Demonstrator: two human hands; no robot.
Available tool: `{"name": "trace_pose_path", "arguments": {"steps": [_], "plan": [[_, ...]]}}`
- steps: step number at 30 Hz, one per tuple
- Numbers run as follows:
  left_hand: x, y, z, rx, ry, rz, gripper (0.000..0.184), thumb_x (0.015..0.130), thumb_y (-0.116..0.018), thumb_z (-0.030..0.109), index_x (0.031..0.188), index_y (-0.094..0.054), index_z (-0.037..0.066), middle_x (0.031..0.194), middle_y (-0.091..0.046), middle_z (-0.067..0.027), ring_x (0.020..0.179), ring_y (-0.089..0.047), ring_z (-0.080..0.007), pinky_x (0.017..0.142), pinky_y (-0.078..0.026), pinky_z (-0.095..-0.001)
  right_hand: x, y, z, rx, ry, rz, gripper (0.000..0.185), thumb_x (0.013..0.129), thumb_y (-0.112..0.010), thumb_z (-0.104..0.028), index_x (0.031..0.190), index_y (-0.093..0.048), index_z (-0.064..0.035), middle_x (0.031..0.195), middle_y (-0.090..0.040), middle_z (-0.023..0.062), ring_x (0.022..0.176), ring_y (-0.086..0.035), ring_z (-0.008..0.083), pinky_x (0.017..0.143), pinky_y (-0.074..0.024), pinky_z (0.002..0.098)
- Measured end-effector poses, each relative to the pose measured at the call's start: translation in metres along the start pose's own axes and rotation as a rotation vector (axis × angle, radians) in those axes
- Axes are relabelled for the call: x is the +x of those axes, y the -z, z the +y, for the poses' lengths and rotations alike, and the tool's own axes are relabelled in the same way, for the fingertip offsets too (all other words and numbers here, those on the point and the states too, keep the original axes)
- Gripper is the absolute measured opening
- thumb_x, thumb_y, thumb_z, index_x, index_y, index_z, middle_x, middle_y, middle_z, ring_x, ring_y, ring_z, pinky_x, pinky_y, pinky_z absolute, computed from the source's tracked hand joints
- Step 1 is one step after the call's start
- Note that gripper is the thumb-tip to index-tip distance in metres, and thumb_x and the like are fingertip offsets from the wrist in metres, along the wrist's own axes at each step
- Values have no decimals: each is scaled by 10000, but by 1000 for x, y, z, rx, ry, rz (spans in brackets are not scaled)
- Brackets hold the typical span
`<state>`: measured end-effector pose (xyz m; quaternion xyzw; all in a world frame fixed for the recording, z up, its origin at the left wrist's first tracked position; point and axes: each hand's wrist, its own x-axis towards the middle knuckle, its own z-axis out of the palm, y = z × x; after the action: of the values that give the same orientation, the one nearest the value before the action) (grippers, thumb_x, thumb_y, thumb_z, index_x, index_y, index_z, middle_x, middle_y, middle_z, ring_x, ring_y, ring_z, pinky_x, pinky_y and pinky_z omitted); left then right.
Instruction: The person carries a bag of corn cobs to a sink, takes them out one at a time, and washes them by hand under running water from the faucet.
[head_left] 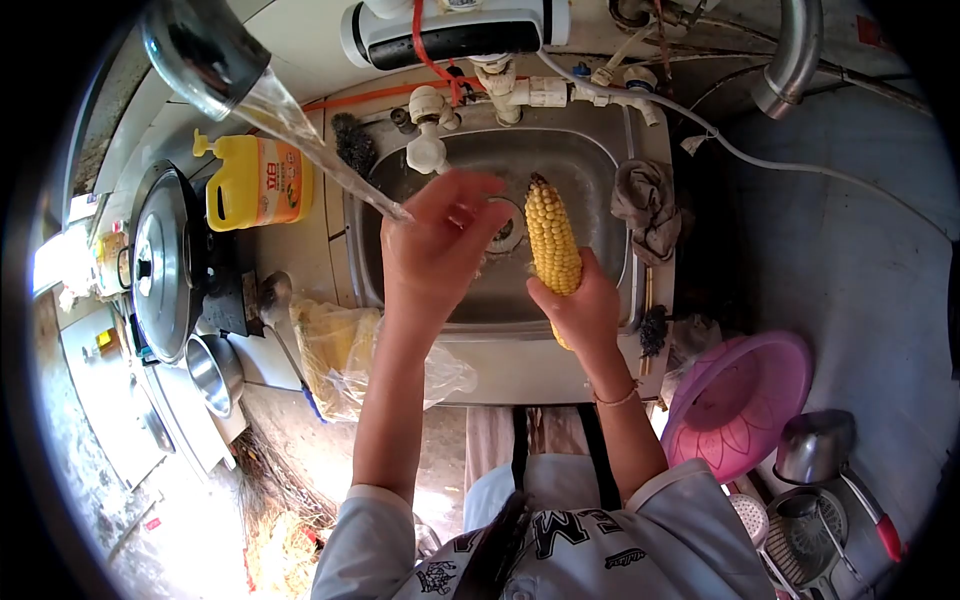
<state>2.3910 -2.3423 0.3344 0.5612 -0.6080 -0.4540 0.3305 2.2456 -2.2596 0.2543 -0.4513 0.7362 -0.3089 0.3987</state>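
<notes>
Yellow kernels cover an ear of corn (pixel 553 240) held upright, tilted slightly left, above a stainless-steel sink (pixel 490 305), its dark-tipped end pointing toward the far side. The person's right hand (pixel 583 305) is closed around the lower part of the cob, with the thumb laid across the kernels and a thin bracelet (pixel 617 396) circling the wrist. Just to the left and apart from the corn, the left hand (pixel 447 232) is raised half open, fingers bent and slightly blurred, thumb apart, with nothing visible in its grip. Water (pixel 320 150) pours from a metal faucet (pixel 205 55) down to the left hand's outer edge; whether it strikes the skin or passes behind cannot be told. Between hand and corn, part of the drain strainer (pixel 512 236) shows below. On the tiled table (pixel 326 262) to the left stand a yellow jug (pixel 260 185) and a glass-lidded pan (pixel 165 265), with a clear plastic bag (pixel 345 355) near the sink's front left corner. A crumpled grey-brown rag (pixel 648 210) lies on the sink's right edge; a pink plastic basin (pixel 740 400) leans farther right.
</notes>
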Motion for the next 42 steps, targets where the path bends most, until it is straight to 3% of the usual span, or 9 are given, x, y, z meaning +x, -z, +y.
{"name": "trace_pose_path", "arguments": {"steps": [7,10,12,16,18,31,36,42], "plan": [[13,7,14,189,-32,5,175,769,-643,40,936,-604,3,807,-613,-11,685,-540,-49,626,-440,-176,-2,-3,1,15,3,-3,425,632,-704,-283,938,-525,-49,727,-624,118,654,-623,283,575,-489,362],[12,14,11,-44,10,-62,221,792,-594,4,1012,-583,-8,889,-625,-59,760,-584,-88,681,-474,-197,-2,-4,3,-8,-10,-12,431,634,-702,-290,943,-523,-48,729,-624,120,659,-621,289,581,-487,368],[8,22,11,-536,151,-186,270,802,-546,-25,1071,-559,-34,967,-625,-123,862,-612,-154,769,-498,-247,-2,-4,3,-20,-10,-12,433,636,-701,-294,943,-522,-46,729,-624,121,660,-621,291,583,-486,370],[-2,34,20,-607,207,-229,331,815,-489,-64,1146,-484,-77,1069,-580,-174,960,-589,-203,836,-487,-280,-2,-4,4,-24,-1,-7,432,640,-700,-301,935,-520,-42,721,-622,122,654,-620,290,576,-485,368],[-6,38,22,-718,202,-248,426,791,-437,-116,1215,-411,-85,1137,-529,-227,1023,-563,-278,873,-479,-318,-2,-4,4,-27,3,-7,426,642,-698,-301,927,-518,-41,719,-622,122,650,-620,288,571,-485,365],[-13,53,32,-632,244,-183,432,780,-380,-96,1212,-394,-110,1135,-520,-252,977,-586,-299,836,-506,-319,-3,-10,0,-33,11,-4,395,638,-694,-292,892,-517,-47,703,-617,117,636,-615,287,556,-480,364],[-12,54,32,-486,363,-421,358,848,-388,-34,1200,-446,-62,1033,-597,-184,877,-630,-227,758,-526,-267,-1,-14,5,0,42,4,393,634,-697,-298,880,-518,-48,698,-614,121,637,-613,293,553,-476,369],[-15,53,30,-423,339,-445,324,916,-361,87,1192,-460,-50,1007,-611,-168,854,-634,-215,752,-524,-270,0,-15,3,-30,19,-5,386,632,-699,-299,864,-513,-53,688,-609,119,633,-611,295,555,-475,367]]}}
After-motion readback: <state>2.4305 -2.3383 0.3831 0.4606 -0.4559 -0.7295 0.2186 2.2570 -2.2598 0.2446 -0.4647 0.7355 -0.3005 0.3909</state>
